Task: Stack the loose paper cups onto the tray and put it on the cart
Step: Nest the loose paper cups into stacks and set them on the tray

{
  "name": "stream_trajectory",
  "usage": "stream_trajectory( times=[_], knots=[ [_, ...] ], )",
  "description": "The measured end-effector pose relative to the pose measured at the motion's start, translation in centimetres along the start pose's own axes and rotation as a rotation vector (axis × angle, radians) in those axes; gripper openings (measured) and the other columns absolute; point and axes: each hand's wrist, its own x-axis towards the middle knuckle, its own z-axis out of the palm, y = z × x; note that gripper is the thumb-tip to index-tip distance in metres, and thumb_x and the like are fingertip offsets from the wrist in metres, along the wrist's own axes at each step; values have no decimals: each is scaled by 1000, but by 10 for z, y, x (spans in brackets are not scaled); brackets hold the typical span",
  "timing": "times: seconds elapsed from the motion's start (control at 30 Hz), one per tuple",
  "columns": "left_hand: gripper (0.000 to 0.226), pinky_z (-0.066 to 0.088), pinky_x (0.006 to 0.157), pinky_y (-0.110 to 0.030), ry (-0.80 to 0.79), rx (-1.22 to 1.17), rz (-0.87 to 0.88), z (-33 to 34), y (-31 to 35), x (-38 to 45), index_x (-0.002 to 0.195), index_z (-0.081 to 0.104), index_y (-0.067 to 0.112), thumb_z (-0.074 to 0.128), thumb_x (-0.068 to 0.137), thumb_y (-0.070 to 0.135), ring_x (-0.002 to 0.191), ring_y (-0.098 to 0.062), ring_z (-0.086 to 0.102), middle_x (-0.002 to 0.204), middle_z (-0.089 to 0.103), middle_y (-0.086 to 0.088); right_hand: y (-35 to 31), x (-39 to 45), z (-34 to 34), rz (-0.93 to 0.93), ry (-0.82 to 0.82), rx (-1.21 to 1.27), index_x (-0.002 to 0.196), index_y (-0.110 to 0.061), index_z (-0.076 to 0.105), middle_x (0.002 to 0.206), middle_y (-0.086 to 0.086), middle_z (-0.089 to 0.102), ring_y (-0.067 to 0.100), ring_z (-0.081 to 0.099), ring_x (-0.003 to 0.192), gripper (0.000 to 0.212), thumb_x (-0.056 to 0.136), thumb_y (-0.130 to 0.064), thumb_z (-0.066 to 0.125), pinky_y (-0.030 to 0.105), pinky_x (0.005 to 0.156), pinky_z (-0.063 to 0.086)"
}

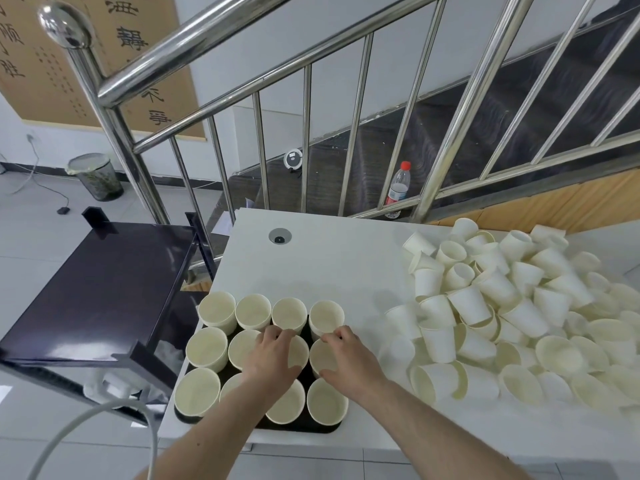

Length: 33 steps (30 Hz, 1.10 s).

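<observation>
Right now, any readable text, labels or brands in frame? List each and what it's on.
"静" and "不争": large brush characters on the brown calligraphy board on the wall; its other large characters are cut off or blocked by the railing, and its small columns are too small to read.
Water bottle red label: print too small to read.
Paper cups, tray, cart, both hands: no text visible.

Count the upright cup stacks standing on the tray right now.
12 upright cream paper cup stacks on the black tray: three rows of four, two middle ones partly under the hands.
</observation>
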Motion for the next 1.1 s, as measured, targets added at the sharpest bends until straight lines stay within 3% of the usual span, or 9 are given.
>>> stream_trajectory(
  times=[0.2,0.43,0.57,0.77,1.1],
  knots=[
    [57,44,91,-28,32,-14,38,1,1,3,136,40,29,61,84,39,128,-17,34,136,37,5,2,-3,1,6,25,8,137,-27,43,128,-6,39,14,44,120,57,85,-30,65,31,89,48],
    [44,45,84,-26,84,-78,154,-2,34,7,131,46,28,55,89,34,123,-13,40,129,44,8,22,-22,-17,65,100,5,135,-23,47,130,-5,41,13,44,122,52,87,-32,64,30,90,48],
    [41,39,76,-22,71,-105,220,5,68,5,131,48,28,54,90,32,120,-11,45,129,46,10,52,-42,-35,84,138,-4,139,-24,45,132,-7,39,11,45,120,54,90,-37,62,26,92,46],
    [41,48,81,-27,-10,-124,251,35,128,-4,128,49,26,56,89,37,105,-11,56,127,48,11,112,-80,-61,121,175,-30,137,-24,46,129,-8,40,11,46,117,53,89,-39,63,26,86,49],
    [55,49,87,-31,-120,-18,185,92,220,-19,137,38,26,56,88,43,111,-15,55,134,41,8,205,-123,-79,134,98,-29,138,-23,42,132,-6,40,13,40,124,56,88,-36,64,31,92,49]
  ],
)
